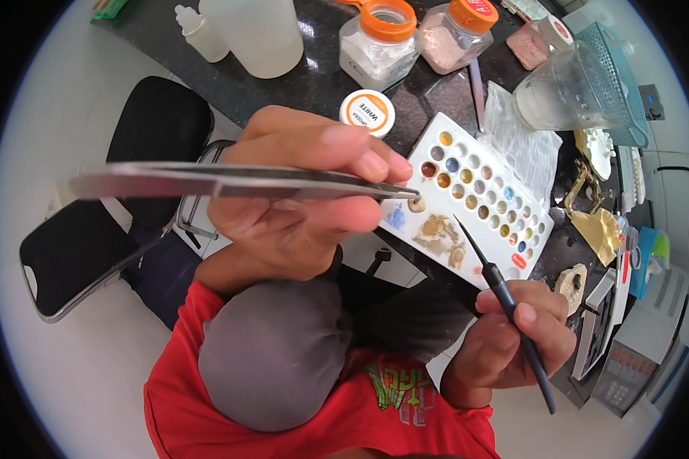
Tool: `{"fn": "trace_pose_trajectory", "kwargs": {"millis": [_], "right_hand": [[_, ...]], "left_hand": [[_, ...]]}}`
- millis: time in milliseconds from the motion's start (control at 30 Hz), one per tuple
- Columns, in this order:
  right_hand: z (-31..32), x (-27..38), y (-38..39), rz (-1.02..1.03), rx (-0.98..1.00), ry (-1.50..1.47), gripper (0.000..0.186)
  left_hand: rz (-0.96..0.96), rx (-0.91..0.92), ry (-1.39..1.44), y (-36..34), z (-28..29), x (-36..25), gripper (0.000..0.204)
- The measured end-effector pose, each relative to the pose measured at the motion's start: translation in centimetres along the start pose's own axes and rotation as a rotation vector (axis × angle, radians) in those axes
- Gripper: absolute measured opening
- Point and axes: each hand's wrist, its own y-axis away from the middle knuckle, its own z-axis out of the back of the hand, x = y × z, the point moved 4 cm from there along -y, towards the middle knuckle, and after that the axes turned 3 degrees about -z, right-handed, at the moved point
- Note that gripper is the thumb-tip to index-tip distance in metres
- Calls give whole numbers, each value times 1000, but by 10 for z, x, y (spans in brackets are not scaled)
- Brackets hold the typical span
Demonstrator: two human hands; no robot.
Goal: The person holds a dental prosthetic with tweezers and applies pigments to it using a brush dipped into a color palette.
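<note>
My left hand is closed round a pair of metal tweezers held nearly level. A small beige piece, looking like a tooth crown, sits at the tweezer tips, just over the near left part of a white palette. My right hand pinches a thin black brush like a pen. Its fine dark tip points up and left, over the palette between the wells and a brown smear. A blue smear lies near the palette's left corner. Several round wells hold coloured pastes.
Orange-lidded jars, a white lid and a large clear cup stand on the dark worktop beyond the palette. A blue basket, gold-coloured metal pieces and a plaster model are at right. Black chairs stand left.
</note>
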Motion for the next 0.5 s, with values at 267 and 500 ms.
{"fn": "trace_pose_trajectory", "kwargs": {"millis": [267, 500], "right_hand": [[26, 7, -35, -68, -119, 235, 18], [119, 30, -37, 25, -430, 444, 25]], "left_hand": [[243, -263, 60, -7, 14, -6, 41], [304, -431, 154, 5, 14, 0, 36]]}}
